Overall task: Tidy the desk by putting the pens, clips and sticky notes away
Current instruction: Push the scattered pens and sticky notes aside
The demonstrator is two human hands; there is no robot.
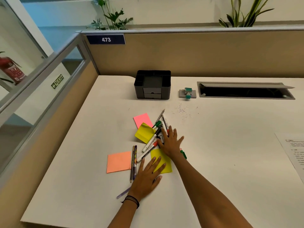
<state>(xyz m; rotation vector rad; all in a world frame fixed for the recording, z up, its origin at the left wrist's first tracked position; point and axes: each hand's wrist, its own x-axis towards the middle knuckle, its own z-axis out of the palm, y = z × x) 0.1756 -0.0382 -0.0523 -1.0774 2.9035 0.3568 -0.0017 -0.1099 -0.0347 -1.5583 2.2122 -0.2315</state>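
Note:
A heap of markers (152, 140) and thin pens lies mid-desk among sticky notes: a pink pad (142, 119), a curled yellow pad (144, 132), an orange pad (118, 161) and a flat yellow pad (162, 160). Two pencils (133, 162) lie beside the orange pad. My right hand (170, 142) rests flat on the markers, fingers spread, with a green marker (183, 153) poking out beneath its wrist. My left hand (147, 176) lies flat on the desk, fingertips on the flat yellow pad. A purple pen (123, 193) shows by my left wrist. Clips are hard to make out.
A black desk organiser (152, 84) with small drawers stands at the back. A grey and teal stamp (187, 92) sits to its right, beside an open cable slot (246, 91). A printed sheet (294, 153) lies at the right edge. Partition walls (197, 53) enclose the desk.

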